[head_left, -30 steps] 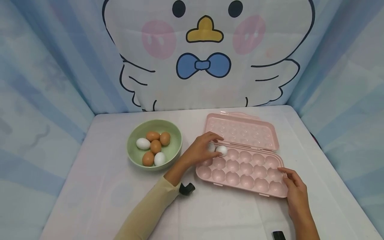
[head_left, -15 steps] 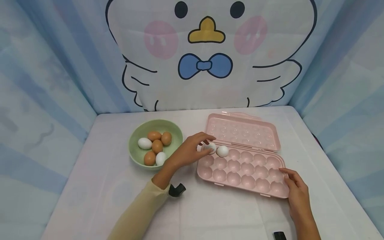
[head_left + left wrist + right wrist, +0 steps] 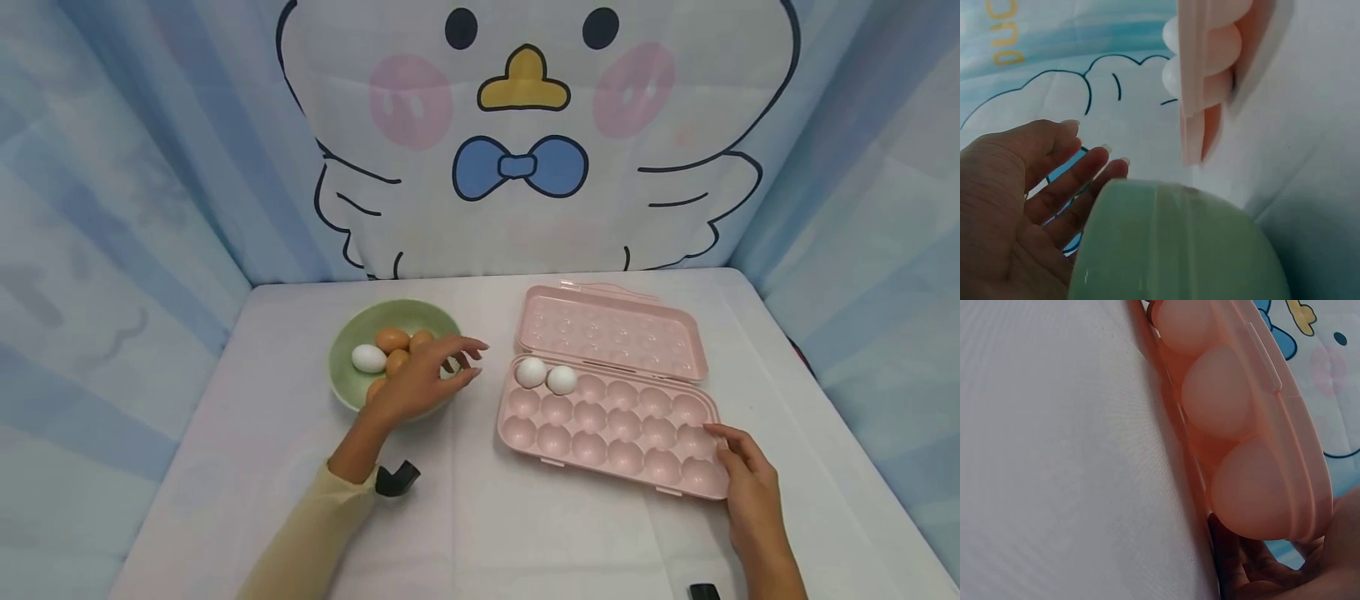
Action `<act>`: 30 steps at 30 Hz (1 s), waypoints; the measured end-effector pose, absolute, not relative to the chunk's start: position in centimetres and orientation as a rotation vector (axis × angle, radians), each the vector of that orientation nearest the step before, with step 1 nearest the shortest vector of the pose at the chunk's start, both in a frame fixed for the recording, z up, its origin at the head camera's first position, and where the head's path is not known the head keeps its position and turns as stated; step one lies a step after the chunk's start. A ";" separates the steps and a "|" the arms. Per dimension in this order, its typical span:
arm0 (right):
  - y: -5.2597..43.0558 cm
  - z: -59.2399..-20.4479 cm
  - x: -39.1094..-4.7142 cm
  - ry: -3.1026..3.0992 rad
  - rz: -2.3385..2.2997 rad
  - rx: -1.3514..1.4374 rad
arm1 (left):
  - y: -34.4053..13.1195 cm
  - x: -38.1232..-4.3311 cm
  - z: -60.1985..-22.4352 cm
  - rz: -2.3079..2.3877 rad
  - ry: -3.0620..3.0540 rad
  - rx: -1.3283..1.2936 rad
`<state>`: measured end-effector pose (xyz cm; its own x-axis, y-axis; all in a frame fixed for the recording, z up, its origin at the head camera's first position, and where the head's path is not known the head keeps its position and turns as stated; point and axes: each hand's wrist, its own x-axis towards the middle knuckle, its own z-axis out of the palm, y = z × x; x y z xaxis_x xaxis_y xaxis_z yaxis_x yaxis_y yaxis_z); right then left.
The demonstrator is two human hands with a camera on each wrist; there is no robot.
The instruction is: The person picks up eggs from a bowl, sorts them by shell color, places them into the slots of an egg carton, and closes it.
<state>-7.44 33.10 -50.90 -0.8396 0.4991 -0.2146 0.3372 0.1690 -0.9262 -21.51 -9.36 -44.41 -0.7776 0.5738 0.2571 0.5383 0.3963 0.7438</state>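
Note:
My left hand (image 3: 416,383) hovers over the right side of the green bowl (image 3: 347,385), its fingers loosely bent and holding nothing. In the left wrist view its fingertips are just beyond the bowl's rim. Brown eggs (image 3: 392,340) and a white egg (image 3: 369,358) show in the bowl; the hand hides part of its contents. To the right lies a pink egg carton (image 3: 600,471) with two white eggs (image 3: 562,380) side by side in its back row, at the left end. My right hand (image 3: 753,483) grips the carton's right end, fingers reaching underneath in the right wrist view.
The carton's hinged lid (image 3: 611,329) lies folded back behind it. A white cloth (image 3: 555,542) covers the table. Behind the table hangs a backdrop with a cartoon bird (image 3: 517,217), and blue curtains (image 3: 127,250) stand at both sides.
My left hand has let go of a white egg at the carton's back left and moved left to the bowl. The right hand stays at the carton's end.

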 end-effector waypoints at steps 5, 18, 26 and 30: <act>32.9 -50.8 -7.5 -2.292 1.754 -0.839 | -11.4 -21.0 -45.0 1.364 2.622 1.058; 33.7 -50.6 -7.3 -2.270 1.796 -0.893 | -16.4 -20.9 -45.6 1.422 2.548 0.964; 33.7 -51.0 -7.6 -2.257 1.802 -0.867 | -18.1 -21.1 -45.5 1.365 2.454 0.973; 33.4 -51.1 -7.7 -2.263 1.795 -0.884 | -18.7 -21.6 -45.1 1.262 2.452 0.993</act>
<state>-7.71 33.44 -51.07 -0.8220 0.5085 -0.2562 0.3654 0.1259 -0.9223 -21.61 -18.69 -45.07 -0.7509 0.6505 0.1140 0.4707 0.4061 0.7833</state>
